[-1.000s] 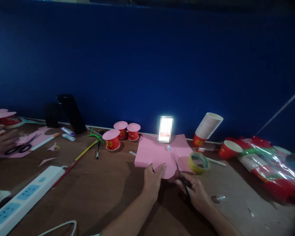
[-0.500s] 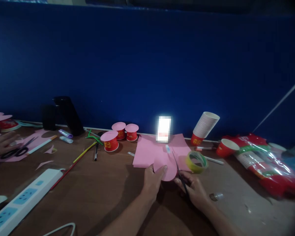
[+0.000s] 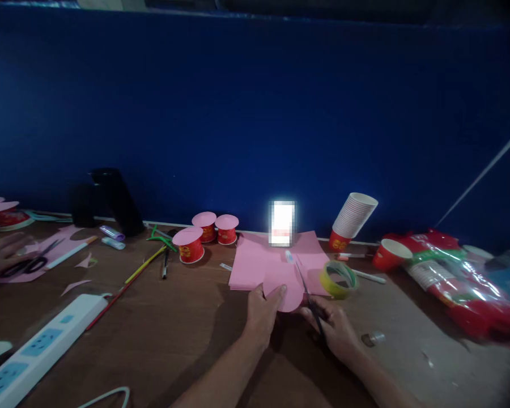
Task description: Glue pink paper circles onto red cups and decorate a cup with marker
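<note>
A rounded piece of pink paper (image 3: pixel 289 296) is pinched in my left hand (image 3: pixel 261 313), thumb on top. My right hand (image 3: pixel 332 322) is closed on a pair of dark scissors (image 3: pixel 309 303), whose blades point up and away along the paper's right edge. Behind the round piece lies a stack of pink paper (image 3: pixel 250 263). A roll of yellowish tape (image 3: pixel 339 292) rests at the stack's right corner. The lower part of the scissors' handle is hidden by my fingers.
Red cups (image 3: pixel 189 252) topped with pink discs stand left of the stack. A leaning stack of paper cups (image 3: pixel 352 218) and a plastic-wrapped red pack (image 3: pixel 454 283) are at right. At left lie a power strip (image 3: pixel 46 345) and another person's hand (image 3: pixel 0 252) by scissors (image 3: pixel 23 266).
My right fingers have moved slightly left, nearer the paper's lower edge. My left hand keeps its pinch on the round piece. The view has shifted a little.
</note>
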`<state>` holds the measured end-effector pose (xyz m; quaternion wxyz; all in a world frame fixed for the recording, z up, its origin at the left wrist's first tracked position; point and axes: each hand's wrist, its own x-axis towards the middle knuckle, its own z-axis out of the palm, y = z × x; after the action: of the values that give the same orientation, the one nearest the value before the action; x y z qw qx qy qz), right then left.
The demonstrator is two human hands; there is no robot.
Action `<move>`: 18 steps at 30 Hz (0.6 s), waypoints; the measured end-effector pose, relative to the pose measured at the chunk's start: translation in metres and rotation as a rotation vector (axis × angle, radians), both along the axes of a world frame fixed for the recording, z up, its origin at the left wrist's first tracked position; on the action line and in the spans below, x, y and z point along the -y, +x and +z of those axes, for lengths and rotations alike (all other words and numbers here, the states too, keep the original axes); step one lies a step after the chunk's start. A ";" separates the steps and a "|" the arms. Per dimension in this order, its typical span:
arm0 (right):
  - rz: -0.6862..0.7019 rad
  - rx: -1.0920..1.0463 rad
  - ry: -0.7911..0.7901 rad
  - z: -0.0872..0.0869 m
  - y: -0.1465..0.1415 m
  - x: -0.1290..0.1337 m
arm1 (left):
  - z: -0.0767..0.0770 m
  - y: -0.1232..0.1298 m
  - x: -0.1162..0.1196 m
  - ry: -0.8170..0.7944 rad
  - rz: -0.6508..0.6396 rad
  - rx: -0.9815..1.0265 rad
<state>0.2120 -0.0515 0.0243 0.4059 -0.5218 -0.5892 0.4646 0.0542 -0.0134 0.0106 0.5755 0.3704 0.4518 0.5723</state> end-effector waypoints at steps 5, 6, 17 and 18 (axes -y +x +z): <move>0.004 0.019 -0.001 -0.005 0.002 -0.001 | -0.004 0.000 -0.002 -0.012 0.012 0.030; 0.004 0.021 0.003 -0.006 0.003 -0.001 | -0.004 0.000 -0.002 -0.014 0.017 0.039; 0.001 -0.005 -0.006 -0.009 0.002 0.000 | -0.003 0.000 -0.003 -0.039 0.041 0.113; 0.002 -0.006 -0.011 -0.008 0.002 0.000 | -0.002 0.001 -0.002 -0.043 0.044 0.118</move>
<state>0.2135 -0.0515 0.0161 0.4046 -0.5219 -0.5859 0.4698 0.0547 -0.0110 0.0084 0.5964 0.3135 0.4373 0.5957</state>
